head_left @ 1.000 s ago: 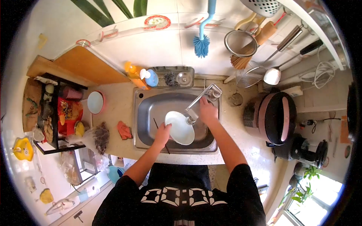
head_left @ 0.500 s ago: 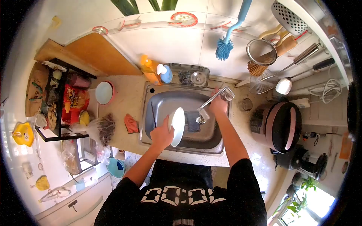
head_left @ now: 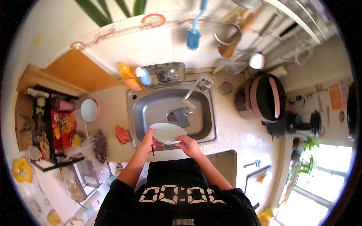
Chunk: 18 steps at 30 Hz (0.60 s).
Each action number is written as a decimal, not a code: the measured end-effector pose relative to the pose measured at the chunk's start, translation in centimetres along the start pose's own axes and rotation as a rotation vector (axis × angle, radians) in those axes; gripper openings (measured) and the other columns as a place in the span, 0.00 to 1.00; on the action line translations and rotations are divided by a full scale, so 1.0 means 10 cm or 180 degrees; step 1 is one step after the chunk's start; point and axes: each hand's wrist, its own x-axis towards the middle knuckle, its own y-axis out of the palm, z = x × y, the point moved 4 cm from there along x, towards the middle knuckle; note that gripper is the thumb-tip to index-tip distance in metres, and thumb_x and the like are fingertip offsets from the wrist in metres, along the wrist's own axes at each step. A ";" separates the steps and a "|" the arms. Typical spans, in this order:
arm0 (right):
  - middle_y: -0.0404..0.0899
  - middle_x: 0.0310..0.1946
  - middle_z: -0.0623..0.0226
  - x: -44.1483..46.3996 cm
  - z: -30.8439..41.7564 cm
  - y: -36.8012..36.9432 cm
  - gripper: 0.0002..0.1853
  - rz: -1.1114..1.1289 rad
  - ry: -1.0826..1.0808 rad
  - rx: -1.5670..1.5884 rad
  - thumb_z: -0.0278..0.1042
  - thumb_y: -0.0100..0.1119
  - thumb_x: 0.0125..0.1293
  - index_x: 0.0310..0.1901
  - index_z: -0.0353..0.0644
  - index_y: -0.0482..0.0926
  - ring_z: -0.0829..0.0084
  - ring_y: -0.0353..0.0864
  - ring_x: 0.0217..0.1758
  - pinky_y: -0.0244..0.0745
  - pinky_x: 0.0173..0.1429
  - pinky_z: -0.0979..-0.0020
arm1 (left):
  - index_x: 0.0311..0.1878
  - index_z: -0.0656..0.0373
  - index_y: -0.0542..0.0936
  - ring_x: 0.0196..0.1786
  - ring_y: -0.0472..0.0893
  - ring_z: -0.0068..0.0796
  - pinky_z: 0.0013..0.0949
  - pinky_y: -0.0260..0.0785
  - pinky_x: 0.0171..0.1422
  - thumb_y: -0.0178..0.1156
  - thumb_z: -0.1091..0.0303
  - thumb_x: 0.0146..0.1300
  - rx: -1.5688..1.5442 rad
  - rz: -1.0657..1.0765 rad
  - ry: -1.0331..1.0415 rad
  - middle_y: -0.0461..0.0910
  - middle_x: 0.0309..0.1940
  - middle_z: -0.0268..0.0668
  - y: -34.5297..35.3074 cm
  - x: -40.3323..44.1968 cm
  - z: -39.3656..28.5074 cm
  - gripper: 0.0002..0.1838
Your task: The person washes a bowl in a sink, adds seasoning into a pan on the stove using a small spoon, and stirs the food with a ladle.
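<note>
A white bowl (head_left: 167, 132) is held over the near edge of the sink, tilted. My left hand (head_left: 147, 142) is closed on its left side. A thin dark stick (head_left: 153, 151), perhaps chopsticks, pokes out below that hand; most of it is hidden. On the bowl's near right rim, my right hand (head_left: 189, 146) is closed with its fingers at the edge. Beyond the bowl is the steel sink (head_left: 149, 100), with a grey cloth (head_left: 181, 118) by the drain. The faucet (head_left: 194, 90) reaches over the basin from the back right corner.
An orange pump bottle (head_left: 129, 77) and a blue bottle (head_left: 143, 76) stand behind the sink. Left of it lie a reddish cloth (head_left: 122, 134) and another bowl (head_left: 89, 110). A pink and black rice cooker (head_left: 263, 96) stands right. Utensils and a blue brush (head_left: 193, 39) hang behind.
My right hand has left the faucet and now grips the bowl. The bowl has come nearer to my body and turned from upright on edge to a flatter tilt. The view has shifted.
</note>
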 end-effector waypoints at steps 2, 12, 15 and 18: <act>0.84 0.40 0.59 -0.08 0.12 -0.10 0.14 0.0059 0.0241 -0.0460 0.33 0.71 0.62 0.47 0.39 0.82 0.63 0.84 0.33 0.78 0.37 0.64 | 0.63 0.54 0.73 0.34 0.87 0.42 0.23 0.52 0.21 0.49 0.36 0.61 0.0168 0.0163 -0.0137 0.84 0.48 0.43 0.00 0.01 0.09 0.36; 0.79 0.36 0.60 -1.28 0.28 -0.66 0.09 -0.0961 0.0445 -0.0526 0.29 0.71 0.57 0.37 0.40 0.79 0.54 0.83 0.38 0.78 0.41 0.59 | 0.57 0.63 0.76 0.25 0.87 0.35 0.24 0.56 0.20 0.46 0.53 0.69 0.2338 0.0682 0.0007 0.88 0.36 0.49 0.84 -0.09 0.39 0.25; 0.80 0.36 0.60 -1.74 0.28 -0.90 0.09 -0.1118 0.0327 -0.0790 0.24 0.70 0.53 0.37 0.38 0.81 0.56 0.83 0.45 0.79 0.47 0.62 | 0.54 0.63 0.77 0.23 0.85 0.33 0.26 0.60 0.20 0.49 0.60 0.69 0.2480 0.0847 0.0070 0.87 0.31 0.46 1.25 -0.16 0.61 0.19; 0.79 0.46 0.58 -2.28 0.10 -1.04 0.11 -0.1438 0.0362 -0.0838 0.23 0.71 0.52 0.38 0.38 0.81 0.56 0.83 0.47 0.80 0.50 0.63 | 0.56 0.60 0.76 0.25 0.86 0.31 0.25 0.59 0.21 0.51 0.61 0.71 0.2583 0.0979 0.0044 0.87 0.35 0.42 1.75 -0.16 0.89 0.17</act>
